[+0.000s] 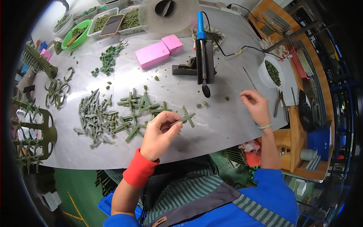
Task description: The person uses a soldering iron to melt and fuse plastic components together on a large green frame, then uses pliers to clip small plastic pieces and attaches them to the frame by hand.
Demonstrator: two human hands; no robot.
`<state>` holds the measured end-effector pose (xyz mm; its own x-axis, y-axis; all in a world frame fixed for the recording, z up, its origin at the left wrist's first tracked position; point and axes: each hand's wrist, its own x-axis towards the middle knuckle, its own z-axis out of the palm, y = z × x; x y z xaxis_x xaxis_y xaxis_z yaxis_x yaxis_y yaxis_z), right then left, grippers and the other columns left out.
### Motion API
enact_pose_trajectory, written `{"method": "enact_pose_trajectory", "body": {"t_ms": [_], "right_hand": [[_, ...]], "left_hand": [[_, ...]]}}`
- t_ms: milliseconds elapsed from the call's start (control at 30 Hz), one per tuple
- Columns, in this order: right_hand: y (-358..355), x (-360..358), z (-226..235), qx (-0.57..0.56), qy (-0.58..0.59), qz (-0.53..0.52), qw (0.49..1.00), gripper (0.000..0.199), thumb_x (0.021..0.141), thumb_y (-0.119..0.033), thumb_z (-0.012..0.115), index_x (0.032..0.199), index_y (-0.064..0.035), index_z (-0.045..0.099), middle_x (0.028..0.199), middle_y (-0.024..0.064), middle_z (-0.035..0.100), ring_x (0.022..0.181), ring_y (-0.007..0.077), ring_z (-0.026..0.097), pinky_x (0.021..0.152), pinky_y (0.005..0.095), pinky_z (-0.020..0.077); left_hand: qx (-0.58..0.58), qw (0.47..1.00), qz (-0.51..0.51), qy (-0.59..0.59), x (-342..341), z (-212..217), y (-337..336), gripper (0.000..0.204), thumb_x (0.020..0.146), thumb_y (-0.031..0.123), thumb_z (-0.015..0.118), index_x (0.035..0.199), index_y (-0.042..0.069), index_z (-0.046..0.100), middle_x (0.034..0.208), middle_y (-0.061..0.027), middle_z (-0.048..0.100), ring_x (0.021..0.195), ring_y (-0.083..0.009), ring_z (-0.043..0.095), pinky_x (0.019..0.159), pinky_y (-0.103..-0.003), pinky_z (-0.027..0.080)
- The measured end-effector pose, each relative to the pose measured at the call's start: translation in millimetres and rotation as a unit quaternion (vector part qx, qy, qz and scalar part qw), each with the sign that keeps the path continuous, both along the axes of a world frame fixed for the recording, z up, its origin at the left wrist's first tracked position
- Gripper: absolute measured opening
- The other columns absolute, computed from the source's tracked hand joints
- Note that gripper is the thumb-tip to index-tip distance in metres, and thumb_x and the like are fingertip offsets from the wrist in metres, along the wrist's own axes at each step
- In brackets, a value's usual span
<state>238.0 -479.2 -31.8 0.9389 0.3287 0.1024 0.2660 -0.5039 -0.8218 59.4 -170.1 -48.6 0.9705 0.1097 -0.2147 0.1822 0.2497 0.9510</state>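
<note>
My left hand (158, 137), in a red wristband, pinches a green wax-like cross (186, 117) by one arm, over the middle of the table. More green crosses (132, 128) lie just left of it, some overlapping. Further left spreads a heap of slim grey-green pieces (92, 117). My right hand (256, 108) is raised over the right part of the table, apart from the cross, its fingers curled together; anything between them is too small to make out. Beyond both hands, a blue-handled hot tool (200, 28) leans tip-down in a black stand (185, 69).
Pink blocks (153, 55) sit behind the crosses. A white bowl of green bits (271, 72) and pliers (279, 102) are at the right. Tubs, a green basin (77, 34) and a phone (112, 25) line the back left. A green rack (47, 132) stands at the left edge.
</note>
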Motion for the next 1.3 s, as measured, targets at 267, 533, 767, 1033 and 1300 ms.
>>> {"method": "enact_pose_trajectory", "body": {"t_ms": [267, 533, 767, 1033, 1300], "right_hand": [[41.0, -33.8, 11.7, -0.064, -0.087, 0.072, 0.992, 0.017, 0.085, 0.001, 0.071, 0.102, 0.0009, 0.07, 0.094, 0.0089, 0.07, 0.082, 0.0156, 0.07, 0.074, 0.0262, 0.0569], [59.9, -48.1, 30.5, 0.057, 0.063, 0.088, 0.992, 0.018, 0.089, 0.002, 0.068, 0.106, 0.0011, 0.07, 0.096, 0.0068, 0.071, 0.084, 0.0127, 0.069, 0.078, 0.0254, 0.0557], [79.2, -46.3, 34.4, 0.073, 0.057, 0.086, 0.992, 0.016, 0.089, 0.002, 0.068, 0.105, 0.0014, 0.071, 0.1, 0.0061, 0.07, 0.086, 0.0127, 0.067, 0.077, 0.0249, 0.0547], [101.5, -36.7, 26.5, -0.121, -0.311, 0.152, 0.93, 0.022, 0.077, 0.001, 0.075, 0.099, -0.0022, 0.073, 0.083, 0.0054, 0.061, 0.075, 0.0238, 0.058, 0.065, 0.0358, 0.0491], [101.5, -32.5, 24.3, -0.131, -0.33, 0.157, 0.922, 0.023, 0.078, 0.002, 0.075, 0.1, -0.0042, 0.074, 0.083, 0.0049, 0.062, 0.074, 0.0221, 0.056, 0.065, 0.0341, 0.0461]], "left_hand": [[-0.018, 1.0, 0.006, 0.002, 9.6, -6.9, -8.2, 0.014, 0.094, 0.005, 0.066, 0.105, 0.0, 0.061, 0.09, -0.0015, 0.064, 0.081, -0.0076, 0.061, 0.072, -0.023, 0.051], [0.047, 0.998, 0.022, -0.02, 20.0, -9.0, -21.4, 0.012, 0.093, 0.004, 0.066, 0.103, -0.001, 0.061, 0.092, -0.0012, 0.063, 0.082, -0.0063, 0.061, 0.073, -0.022, 0.053], [0.039, 0.998, 0.039, -0.03, 28.7, -12.1, -28.9, 0.011, 0.093, 0.003, 0.065, 0.102, -0.001, 0.06, 0.093, -0.0013, 0.062, 0.082, -0.0062, 0.06, 0.073, -0.023, 0.054], [0.082, 0.994, 0.068, -0.033, 37.6, -13.0, -30.4, 0.011, 0.092, 0.004, 0.066, 0.099, -0.002, 0.06, 0.087, -0.0017, 0.063, 0.073, -0.006, 0.059, 0.065, -0.021, 0.048], [0.053, 0.995, 0.075, -0.024, 45.5, -15.0, -31.9, 0.012, 0.092, 0.005, 0.067, 0.098, -0.003, 0.06, 0.089, -0.0026, 0.063, 0.074, -0.0059, 0.059, 0.066, -0.021, 0.05]]}}
